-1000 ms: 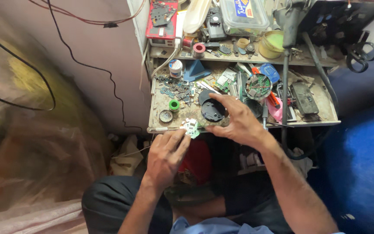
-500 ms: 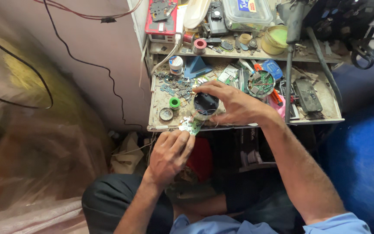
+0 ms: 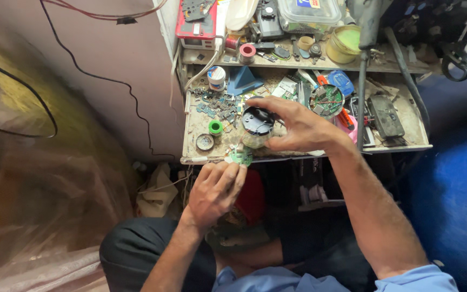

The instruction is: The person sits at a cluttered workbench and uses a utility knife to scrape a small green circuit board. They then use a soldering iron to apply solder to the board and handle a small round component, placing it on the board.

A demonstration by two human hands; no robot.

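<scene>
Since half a second ago, little has shifted: right hand [image 3: 298, 127] remains curled round the round black-topped housing [image 3: 257, 125], now lifted slightly and tilted above the front of the workbench tray [image 3: 195, 135]; left hand [image 3: 214, 189] stays below the tray's front edge.

Right hand: fingers half closed, thumb and fingertips gripping the housing's rim; its clear lower body is partly hidden by the palm.

Left hand: fingers pinched shut on a small green circuit board [image 3: 241, 157], just beside the housing's underside; thin wires appear to join the two, too fine to trace.

Nearby on tray: green ring [image 3: 215, 127], shallow metal cap [image 3: 205, 142], blue wedge [image 3: 242, 81], scattered small parts, indistinct.

Upper shelf: yellow tub [image 3: 345, 44], clear lidded box [image 3: 309, 13] cut off by the frame's top edge.
</scene>
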